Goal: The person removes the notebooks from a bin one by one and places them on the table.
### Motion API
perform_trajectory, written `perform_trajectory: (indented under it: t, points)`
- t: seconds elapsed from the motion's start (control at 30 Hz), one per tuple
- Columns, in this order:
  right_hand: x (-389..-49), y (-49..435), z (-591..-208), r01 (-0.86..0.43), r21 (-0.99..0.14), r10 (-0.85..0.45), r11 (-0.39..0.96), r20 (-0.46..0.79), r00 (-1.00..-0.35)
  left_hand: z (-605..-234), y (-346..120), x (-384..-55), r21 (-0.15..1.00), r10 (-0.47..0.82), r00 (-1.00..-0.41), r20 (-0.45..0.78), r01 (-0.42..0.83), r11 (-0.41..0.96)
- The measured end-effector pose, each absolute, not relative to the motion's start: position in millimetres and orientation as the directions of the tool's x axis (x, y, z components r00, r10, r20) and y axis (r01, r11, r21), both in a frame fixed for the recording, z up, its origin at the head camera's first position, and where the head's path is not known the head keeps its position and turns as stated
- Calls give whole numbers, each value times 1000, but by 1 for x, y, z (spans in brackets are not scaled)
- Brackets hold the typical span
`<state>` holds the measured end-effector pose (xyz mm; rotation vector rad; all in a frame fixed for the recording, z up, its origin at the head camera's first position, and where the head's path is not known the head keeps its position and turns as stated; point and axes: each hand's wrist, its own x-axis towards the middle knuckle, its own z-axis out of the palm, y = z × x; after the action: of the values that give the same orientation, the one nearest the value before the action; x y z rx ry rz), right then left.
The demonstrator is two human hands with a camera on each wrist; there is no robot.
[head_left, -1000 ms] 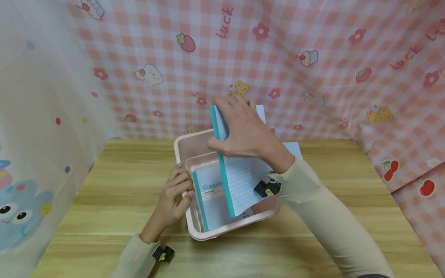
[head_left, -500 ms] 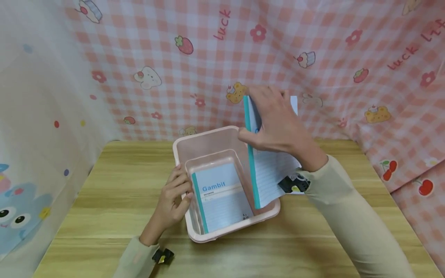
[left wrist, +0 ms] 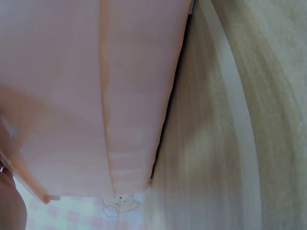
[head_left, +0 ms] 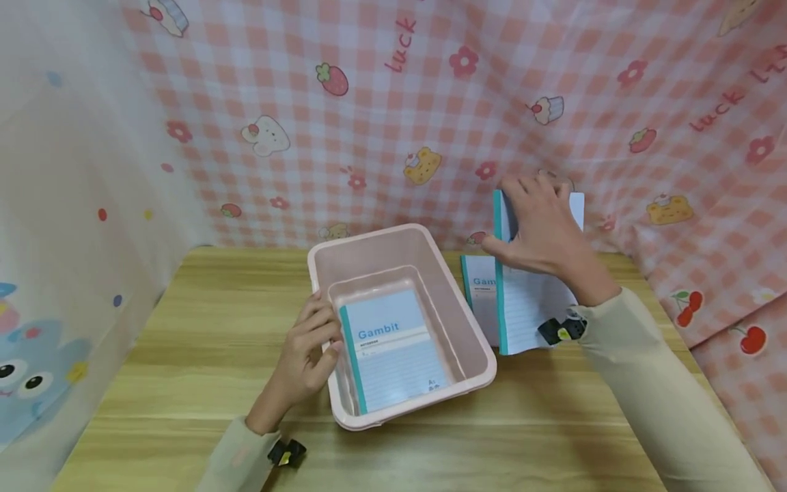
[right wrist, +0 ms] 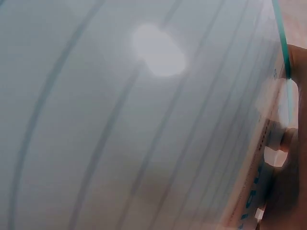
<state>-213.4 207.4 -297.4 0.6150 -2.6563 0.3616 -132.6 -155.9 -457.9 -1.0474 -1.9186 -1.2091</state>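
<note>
The left hand (head_left: 301,348) is gripping a pink rectangular plastic basin (head_left: 375,253) with curled fingers (head_left: 322,331) while beside it the right hand (head_left: 544,229) is pinching a pale-blue, teal-spined paper notebook (head_left: 525,311) whose one-end support is perhaps risking a slip.

The person's left hand (head_left: 307,347) grips the left rim of the pink bin (head_left: 424,405), its fingers (head_left: 318,326) bent over the edge, the thumb beside them. The left forearm (head_left: 238,454) slants in from the bin's front left. The right hand (head_left: 544,232) hangs in the air right of the bin, fingers curled forward in a grip, thumb pointing toward the bin. The right forearm (head_left: 652,383) reaches in from the bin's front right.
</note>
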Motion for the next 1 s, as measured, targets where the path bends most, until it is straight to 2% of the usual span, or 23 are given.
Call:
perform_trajectory:
  t: [0.17,0.47,1.0]
  points:
    - [-224,231,-316,-422,-163,-328,892,411,-851,-457,-155,-134,411,282,-474,834,875,256]
    - [-238,271,-353,-281,-187,-221,941,290,-931,-457,-154,-134,401,278,-460,843,883,244]
    - [-257,328,-415,-184,-143,-171,972,103,-980,-459,-155,-135,405,271,-461,845,883,238]
